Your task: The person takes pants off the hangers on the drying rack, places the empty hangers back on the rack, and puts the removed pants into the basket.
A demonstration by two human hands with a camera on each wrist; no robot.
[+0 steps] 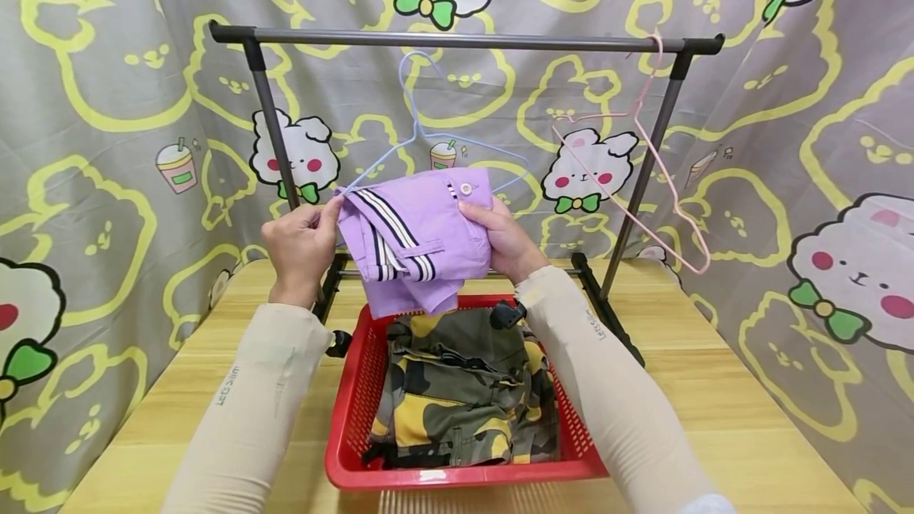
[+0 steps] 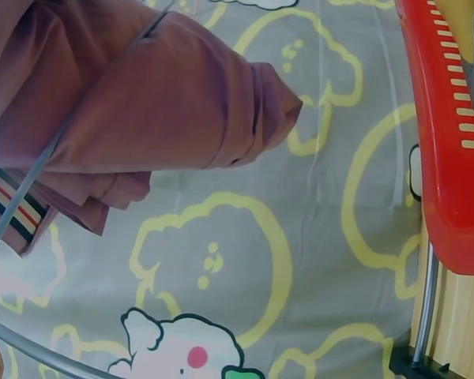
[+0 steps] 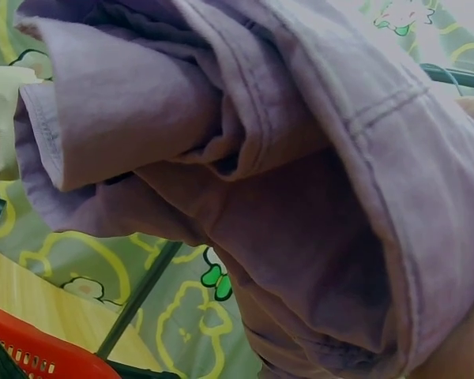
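Observation:
Purple trousers (image 1: 428, 228) with a striped band and a white button hang folded on a light blue hanger (image 1: 416, 113) in the head view. The hanger's hook stands just below the rail, apart from it. At the trousers' left edge my left hand (image 1: 298, 248) pinches the cloth and the hanger's corner. My right hand (image 1: 508, 240) grips the right side near the button, thumb in front, its other fingers hidden behind the cloth. Folded trouser cloth (image 2: 166, 95) and the hanger's bar cross the left wrist view. The trousers' open waist (image 3: 316, 237) fills much of the right wrist view.
A dark grey rack (image 1: 457, 40) stands behind on the wooden table (image 1: 714, 419). At its right end hangs a pink hanger (image 1: 646, 125). Below my hands a red basket (image 1: 339, 419) holds camouflage clothing (image 1: 457, 395). A patterned curtain (image 1: 107, 205) surrounds the table.

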